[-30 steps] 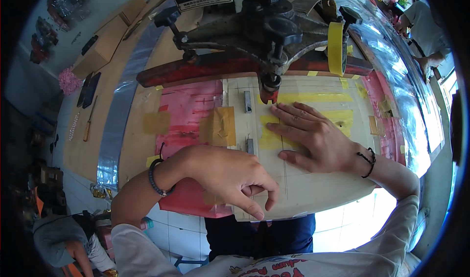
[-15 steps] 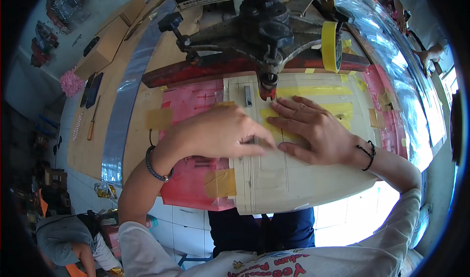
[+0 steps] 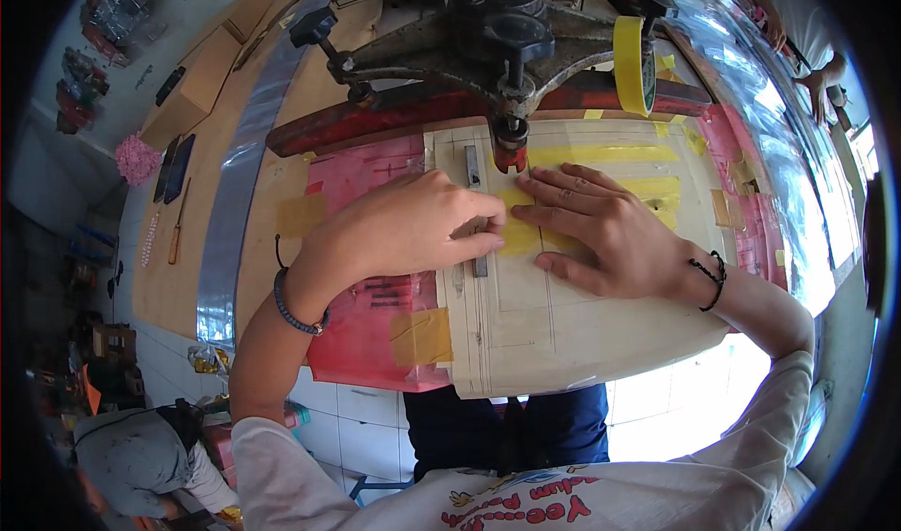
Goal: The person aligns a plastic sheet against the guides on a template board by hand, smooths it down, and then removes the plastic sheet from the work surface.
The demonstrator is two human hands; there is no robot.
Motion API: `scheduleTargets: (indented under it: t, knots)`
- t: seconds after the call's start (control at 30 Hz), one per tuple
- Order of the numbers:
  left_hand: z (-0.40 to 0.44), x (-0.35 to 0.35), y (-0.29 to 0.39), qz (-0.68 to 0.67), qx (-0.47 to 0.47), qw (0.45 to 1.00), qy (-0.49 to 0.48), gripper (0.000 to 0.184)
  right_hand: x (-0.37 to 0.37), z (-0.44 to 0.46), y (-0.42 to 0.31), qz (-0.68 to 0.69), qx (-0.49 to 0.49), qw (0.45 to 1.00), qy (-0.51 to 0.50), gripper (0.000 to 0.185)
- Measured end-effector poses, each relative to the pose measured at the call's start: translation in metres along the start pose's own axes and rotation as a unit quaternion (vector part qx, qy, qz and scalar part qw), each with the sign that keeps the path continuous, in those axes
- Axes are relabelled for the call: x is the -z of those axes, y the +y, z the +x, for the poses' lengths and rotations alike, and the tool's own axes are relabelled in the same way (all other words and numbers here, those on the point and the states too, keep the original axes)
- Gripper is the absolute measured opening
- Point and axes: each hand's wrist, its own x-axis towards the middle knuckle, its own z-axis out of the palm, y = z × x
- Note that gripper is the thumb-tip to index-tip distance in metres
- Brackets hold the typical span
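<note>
A beige board [image 3: 601, 334] with drawn lines and yellow tape strips [image 3: 610, 154] lies over red sheeting [image 3: 366, 334]. My right hand [image 3: 601, 226] rests flat on it, fingers spread, over the yellow tape. My left hand [image 3: 427, 221] is closed, thumb and fingers bent toward each other beside a small grey metal bar [image 3: 481, 266]; its fingers partly cover the spot, and whatever they pinch is too small to make out. Another grey bar [image 3: 472, 167] lies farther up the board. Just above my right fingertips hangs the machine's red slotted tip [image 3: 510, 159].
Overhead is a dark machine head [image 3: 516, 38] with a red bar [image 3: 375, 113] and a yellow tape roll [image 3: 631, 65]. A screwdriver-like tool [image 3: 176, 231] and phones [image 3: 175, 170] lie at left. A person [image 3: 141, 456] bends at lower left; another person's hand [image 3: 824, 85] shows upper right.
My left hand has moved up from the board's lower part to the small metal bar, its fingers closing. My right hand stays flat on the board. The machine appears slightly higher in view.
</note>
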Motion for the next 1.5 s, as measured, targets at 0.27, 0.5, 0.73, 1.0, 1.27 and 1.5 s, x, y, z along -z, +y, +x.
scheduleTargets:
  t: [0.27,0.5,0.73,1.0,1.27,1.5]
  knots:
    - [-0.003,0.0,0.007,0.0,0.078,0.997,-0.008,0.03,0.0,0.0,-0.002,-0.011,-0.003,1.0,0.011,0.048]
    - [-0.003,0.002,0.008,0.043,0.114,0.992,-0.031,0.042,-0.002,-0.001,-0.003,-0.031,-0.028,0.999,0.03,0.04]
    - [0.0,-0.003,-0.005,0.033,0.071,0.997,-0.018,0.044,-0.002,-0.002,-0.007,-0.054,-0.032,0.996,0.062,0.034]
    - [0.001,0.004,0.004,0.013,0.079,0.996,-0.043,0.042,0.003,-0.004,-0.014,-0.107,-0.004,0.991,0.077,0.028]
    - [0.002,-0.005,0.014,0.087,0.065,0.994,0.03,0.05,0.003,-0.013,-0.024,0.036,0.082,0.994,0.065,0.035]
    - [-0.001,-0.008,0.005,0.074,-0.018,0.997,0.025,0.047,0.001,-0.004,-0.013,0.024,-0.074,0.992,0.099,0.018]
